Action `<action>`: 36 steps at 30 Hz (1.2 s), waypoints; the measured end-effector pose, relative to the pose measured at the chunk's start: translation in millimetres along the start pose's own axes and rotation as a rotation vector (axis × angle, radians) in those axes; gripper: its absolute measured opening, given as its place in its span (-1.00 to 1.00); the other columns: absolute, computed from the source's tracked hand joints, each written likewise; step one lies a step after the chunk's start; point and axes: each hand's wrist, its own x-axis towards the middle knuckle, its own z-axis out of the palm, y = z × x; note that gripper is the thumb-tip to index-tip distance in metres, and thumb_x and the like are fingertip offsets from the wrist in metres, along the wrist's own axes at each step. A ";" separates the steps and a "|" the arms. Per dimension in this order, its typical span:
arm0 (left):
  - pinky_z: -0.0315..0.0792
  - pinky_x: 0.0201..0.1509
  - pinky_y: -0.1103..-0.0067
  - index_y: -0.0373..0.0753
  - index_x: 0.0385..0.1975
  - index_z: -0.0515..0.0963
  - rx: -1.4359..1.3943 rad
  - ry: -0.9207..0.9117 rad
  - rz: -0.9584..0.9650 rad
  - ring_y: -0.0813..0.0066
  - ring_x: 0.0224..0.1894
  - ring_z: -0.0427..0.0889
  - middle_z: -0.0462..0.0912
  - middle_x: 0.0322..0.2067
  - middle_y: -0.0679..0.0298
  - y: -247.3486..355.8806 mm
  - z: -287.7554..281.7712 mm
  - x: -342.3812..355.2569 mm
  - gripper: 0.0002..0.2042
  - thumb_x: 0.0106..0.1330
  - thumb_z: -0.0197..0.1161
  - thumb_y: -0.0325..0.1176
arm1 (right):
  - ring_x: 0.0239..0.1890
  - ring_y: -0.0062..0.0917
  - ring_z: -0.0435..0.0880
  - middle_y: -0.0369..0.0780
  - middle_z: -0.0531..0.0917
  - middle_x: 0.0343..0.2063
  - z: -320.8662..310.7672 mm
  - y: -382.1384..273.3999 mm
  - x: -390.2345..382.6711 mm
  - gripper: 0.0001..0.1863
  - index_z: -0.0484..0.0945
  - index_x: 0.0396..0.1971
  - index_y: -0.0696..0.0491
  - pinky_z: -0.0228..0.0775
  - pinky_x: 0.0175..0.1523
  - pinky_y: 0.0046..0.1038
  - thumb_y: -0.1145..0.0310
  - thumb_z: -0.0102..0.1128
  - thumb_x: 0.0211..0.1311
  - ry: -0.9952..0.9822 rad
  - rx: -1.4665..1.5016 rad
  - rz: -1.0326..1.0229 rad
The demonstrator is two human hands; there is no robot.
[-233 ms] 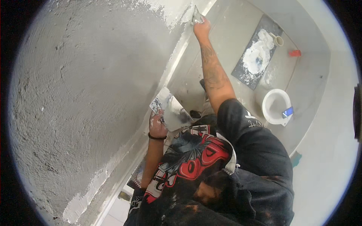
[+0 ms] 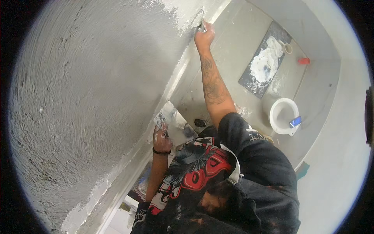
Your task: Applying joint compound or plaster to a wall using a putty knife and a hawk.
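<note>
Right arm reaching far up and out, nearly straight, sleeve pushed above the elbow. Right hand sits at the lower edge of the grey rendered wall, next to the pale edge strip. Left arm bent, forearm close to the torso, dark wristband on; left hand low, just beside the same wall edge.

Right grip: fingers curled round a small trowel, blade up at the wall where white filler is spread. Left grip: holding a flat metal plate near its left corner, white smears on plate and fingers. Plate is tilted, in front of the torso, near the wall edge.

Hard to see: trowel handle is covered by the right hand, blade is thin and small; can't tell if its whole edge touches. Left fingers partly hidden by smears and plate. Wall cut off by the fisheye rim.

Right side, on the floor: dark board with a white paste heap, red cup, white bucket with a blue-screened phone on its rim.
</note>
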 end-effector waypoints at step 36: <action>0.30 0.09 0.44 -0.40 -0.07 0.37 0.052 -0.198 -0.016 0.21 -0.06 0.47 0.48 -0.10 0.04 58.2 -3.1 15.6 -0.73 0.29 -0.03 -0.41 | -0.07 -0.06 0.42 0.08 0.45 -0.18 -59.5 -10.7 -131.5 -0.51 0.39 -0.07 0.24 0.25 0.05 -0.25 0.60 -0.01 -0.16 -0.257 0.069 0.336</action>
